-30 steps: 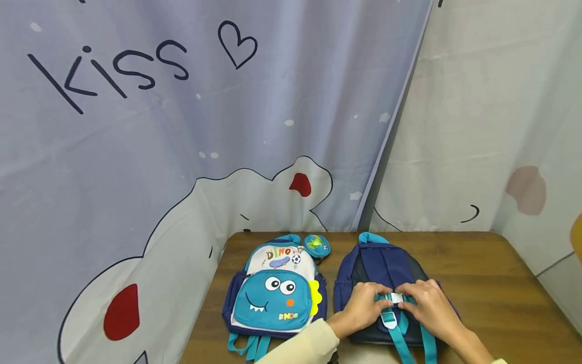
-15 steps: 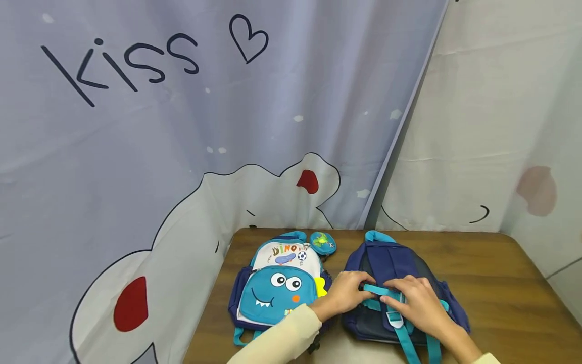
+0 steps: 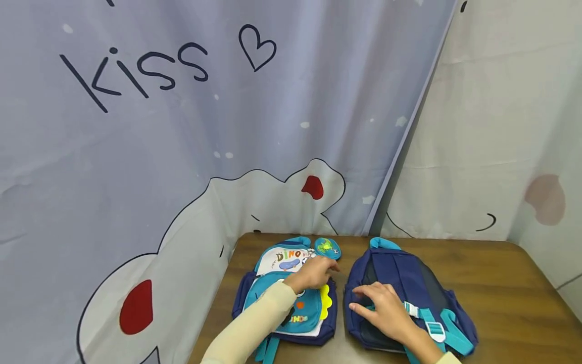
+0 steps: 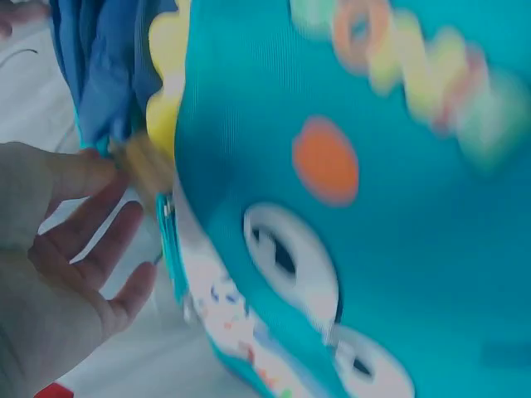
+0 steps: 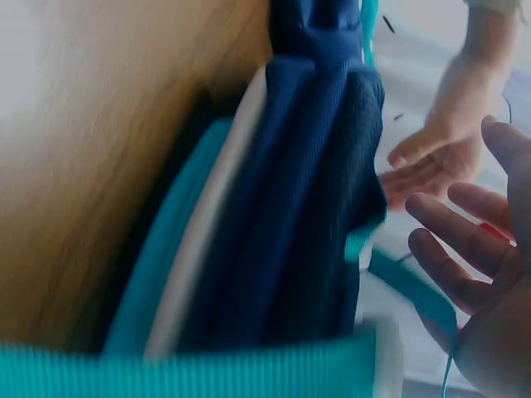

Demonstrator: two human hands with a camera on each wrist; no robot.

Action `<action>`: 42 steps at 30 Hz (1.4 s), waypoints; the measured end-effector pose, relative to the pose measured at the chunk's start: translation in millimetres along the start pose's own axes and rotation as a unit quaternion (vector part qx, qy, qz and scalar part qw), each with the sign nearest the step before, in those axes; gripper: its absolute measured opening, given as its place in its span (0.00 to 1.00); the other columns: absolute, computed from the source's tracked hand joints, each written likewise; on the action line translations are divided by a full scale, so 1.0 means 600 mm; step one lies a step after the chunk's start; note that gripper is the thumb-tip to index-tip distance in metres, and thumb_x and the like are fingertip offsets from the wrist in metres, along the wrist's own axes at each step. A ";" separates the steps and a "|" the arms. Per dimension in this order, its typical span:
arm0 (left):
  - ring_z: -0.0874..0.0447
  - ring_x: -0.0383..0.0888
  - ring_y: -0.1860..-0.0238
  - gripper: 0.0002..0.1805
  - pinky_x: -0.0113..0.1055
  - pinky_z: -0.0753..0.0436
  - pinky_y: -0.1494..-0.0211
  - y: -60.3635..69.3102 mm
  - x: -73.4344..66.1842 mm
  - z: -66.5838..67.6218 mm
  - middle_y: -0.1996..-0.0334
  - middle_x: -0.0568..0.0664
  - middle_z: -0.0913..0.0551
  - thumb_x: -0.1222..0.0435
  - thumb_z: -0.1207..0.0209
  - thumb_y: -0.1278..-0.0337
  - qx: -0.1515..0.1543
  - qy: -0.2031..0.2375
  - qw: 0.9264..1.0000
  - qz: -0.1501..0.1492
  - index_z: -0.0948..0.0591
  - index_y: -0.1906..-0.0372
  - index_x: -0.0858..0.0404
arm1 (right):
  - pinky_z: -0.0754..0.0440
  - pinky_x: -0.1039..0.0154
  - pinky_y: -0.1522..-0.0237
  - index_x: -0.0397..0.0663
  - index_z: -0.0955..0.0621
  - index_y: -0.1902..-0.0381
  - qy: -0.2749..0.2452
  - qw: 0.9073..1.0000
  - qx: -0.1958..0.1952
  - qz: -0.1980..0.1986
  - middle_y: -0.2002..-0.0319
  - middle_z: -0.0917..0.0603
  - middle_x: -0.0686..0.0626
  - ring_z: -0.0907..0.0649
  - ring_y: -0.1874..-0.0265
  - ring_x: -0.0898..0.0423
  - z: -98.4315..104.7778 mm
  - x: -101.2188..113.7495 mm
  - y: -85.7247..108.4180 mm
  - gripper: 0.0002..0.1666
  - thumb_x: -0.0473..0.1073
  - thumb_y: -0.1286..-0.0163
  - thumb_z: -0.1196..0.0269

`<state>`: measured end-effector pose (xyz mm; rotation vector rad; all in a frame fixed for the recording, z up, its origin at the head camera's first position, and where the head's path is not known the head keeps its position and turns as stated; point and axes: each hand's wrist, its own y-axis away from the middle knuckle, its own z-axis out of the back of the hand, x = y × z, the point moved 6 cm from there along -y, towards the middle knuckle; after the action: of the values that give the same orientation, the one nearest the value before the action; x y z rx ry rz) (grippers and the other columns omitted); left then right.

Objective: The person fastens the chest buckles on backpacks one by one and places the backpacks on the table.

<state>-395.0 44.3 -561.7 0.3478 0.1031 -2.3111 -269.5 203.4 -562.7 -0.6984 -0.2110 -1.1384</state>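
Our right hand (image 3: pixel 382 311) is over the lower part of the navy bag (image 3: pixel 400 270), thumb and fingers spread, with nothing pinched between them. That bag lies back up on the table (image 3: pixel 504 288), its teal handle (image 3: pixel 384 243) at the far end and a teal strap (image 3: pixel 456 337) folded over on the right side. We see a white buckle (image 3: pixel 410 309) just beside the hand and a white slider (image 3: pixel 436 331) farther right. In the right wrist view, webbing runs close by our palm; we cannot tell whether it touches. Our left hand (image 3: pixel 315 273) hangs over the dino bag (image 3: pixel 309 313), which lies face up just beside the navy one, with the round pouch (image 3: pixel 327 248) near the fingers. Those are loosely bent, and we see nothing gripped in them. As we judge it, the step in hand is work on the navy bag's straps, at a moment when neither hand has hold of them. Whether the buckle is fastened, we cannot tell. Going on would call for a firm pinch on strap or buckle, with the other hand steadying the bag so it does not slide.
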 end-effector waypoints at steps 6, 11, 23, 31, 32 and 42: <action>0.19 0.45 0.36 0.29 0.41 0.20 0.33 -0.008 0.035 0.007 0.42 0.38 0.12 0.78 0.38 0.39 0.088 -0.068 0.994 0.018 0.12 0.40 0.47 | 0.19 0.58 0.56 0.57 0.12 0.47 -0.032 0.997 0.057 -0.039 0.61 0.11 0.59 0.16 0.62 0.63 -0.037 0.014 -0.013 0.20 0.59 0.29 0.29; 0.25 0.48 0.31 0.28 0.50 0.26 0.28 -0.015 0.050 -0.003 0.38 0.36 0.14 0.74 0.35 0.36 0.119 -0.106 0.987 0.033 0.12 0.39 0.40 | 0.19 0.61 0.67 0.46 0.15 0.43 -0.040 0.989 0.114 -0.085 0.64 0.12 0.55 0.16 0.68 0.60 -0.067 0.023 -0.023 0.29 0.62 0.29 0.30; 0.24 0.43 0.36 0.24 0.45 0.30 0.35 -0.046 0.055 0.001 0.44 0.33 0.12 0.61 0.32 0.33 0.118 -0.311 0.943 -0.001 0.15 0.37 0.33 | 0.15 0.42 0.63 0.32 0.21 0.35 0.025 0.968 0.154 -0.198 0.64 0.11 0.42 0.13 0.69 0.43 -0.140 0.031 -0.052 0.59 0.79 0.42 0.30; 0.29 0.41 0.29 0.32 0.46 0.33 0.27 -0.054 0.071 -0.013 0.43 0.30 0.13 0.52 0.19 0.52 0.151 -0.359 0.920 0.041 0.15 0.39 0.31 | 0.21 0.35 0.50 0.31 0.18 0.40 0.038 0.954 0.171 -0.243 0.65 0.11 0.43 0.14 0.67 0.42 -0.171 0.030 -0.039 0.63 0.81 0.54 0.25; 0.30 0.41 0.28 0.33 0.47 0.34 0.25 -0.052 0.075 -0.016 0.43 0.30 0.13 0.51 0.18 0.54 0.152 -0.361 0.919 0.046 0.15 0.39 0.30 | 0.22 0.36 0.51 0.34 0.16 0.45 0.040 0.953 0.176 -0.243 0.67 0.12 0.45 0.15 0.69 0.43 -0.175 0.032 -0.037 0.59 0.81 0.54 0.25; 0.35 0.43 0.22 0.41 0.57 0.42 0.17 -0.084 0.095 -0.028 0.37 0.30 0.16 0.45 0.19 0.55 0.128 -0.398 0.907 0.043 0.22 0.31 0.30 | 0.28 0.45 0.61 0.49 0.18 0.70 0.055 0.950 0.167 -0.259 0.79 0.23 0.52 0.22 0.77 0.50 -0.181 0.036 -0.047 0.35 0.73 0.51 0.22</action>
<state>-464.9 42.5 -595.6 -0.4722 -0.6123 -2.2053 -305.4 114.4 -624.5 -0.2757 -0.5010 -1.5899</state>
